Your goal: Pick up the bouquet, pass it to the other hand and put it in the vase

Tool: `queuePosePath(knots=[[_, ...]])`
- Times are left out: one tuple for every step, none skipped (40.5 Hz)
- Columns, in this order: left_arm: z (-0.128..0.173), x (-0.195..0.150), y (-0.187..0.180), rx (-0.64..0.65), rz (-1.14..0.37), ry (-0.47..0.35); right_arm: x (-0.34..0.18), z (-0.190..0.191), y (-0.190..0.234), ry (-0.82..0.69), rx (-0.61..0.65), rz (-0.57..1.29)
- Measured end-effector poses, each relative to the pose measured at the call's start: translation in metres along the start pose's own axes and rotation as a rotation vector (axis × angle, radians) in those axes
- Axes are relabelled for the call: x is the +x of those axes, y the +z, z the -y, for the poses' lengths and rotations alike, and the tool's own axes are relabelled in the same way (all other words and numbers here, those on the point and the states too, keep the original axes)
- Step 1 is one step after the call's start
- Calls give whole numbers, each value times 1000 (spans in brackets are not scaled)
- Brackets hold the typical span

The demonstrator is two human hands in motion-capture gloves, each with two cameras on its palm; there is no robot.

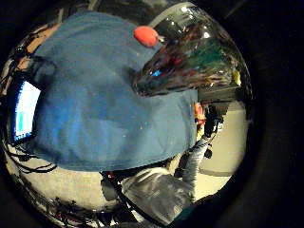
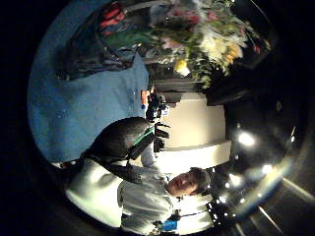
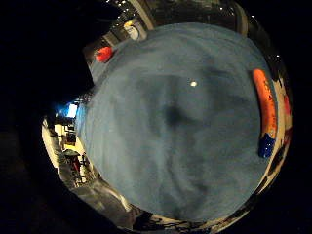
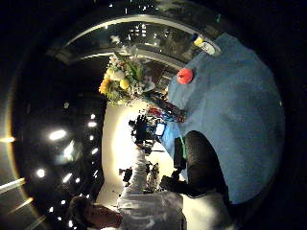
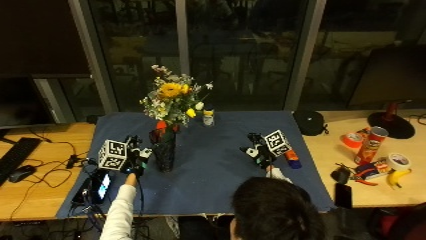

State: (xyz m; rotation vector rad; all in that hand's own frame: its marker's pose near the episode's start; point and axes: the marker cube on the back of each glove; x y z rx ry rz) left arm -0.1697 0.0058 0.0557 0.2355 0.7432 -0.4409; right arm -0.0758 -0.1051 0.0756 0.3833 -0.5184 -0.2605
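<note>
The bouquet [image 5: 172,97] of yellow, white and pink flowers stands upright in a dark patterned vase [image 5: 164,152] on the blue cloth [image 5: 213,175]. My left hand [image 5: 133,160] hovers just left of the vase, apart from it, and holds nothing. The left palm views show the vase [image 1: 190,61] close by and the flowers [image 2: 206,34] above it. Over the cloth's right half, my right hand [image 5: 258,152] is relaxed and holds nothing. Its thumb side view shows the bouquet [image 4: 120,81] in the vase [image 4: 165,109] across the cloth.
A small bottle [image 5: 208,118] and a red object [image 4: 184,75] sit on the cloth behind the vase. An orange and blue tool [image 5: 291,157] lies right of my right hand. A chips can [image 5: 375,145], tape rolls and a banana [image 5: 397,177] crowd the right side.
</note>
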Motion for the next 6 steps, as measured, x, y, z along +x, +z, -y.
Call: queuePosePath(knots=[[0, 3, -6, 16, 3, 6, 2, 0, 1, -1, -4, 22], [-1, 5, -11, 31, 5, 10, 5, 0, 3, -2, -9, 41], [-1, 8, -16, 42, 7, 12, 8, 1, 5, 1, -15, 58], [-2, 9, -20, 50, 9, 11, 10, 1, 6, 7, -21, 71], [-3, 11, -23, 55, 9, 10, 12, 1, 8, 16, -27, 80], [-3, 11, -25, 57, 9, 9, 13, 1, 8, 23, -31, 85]])
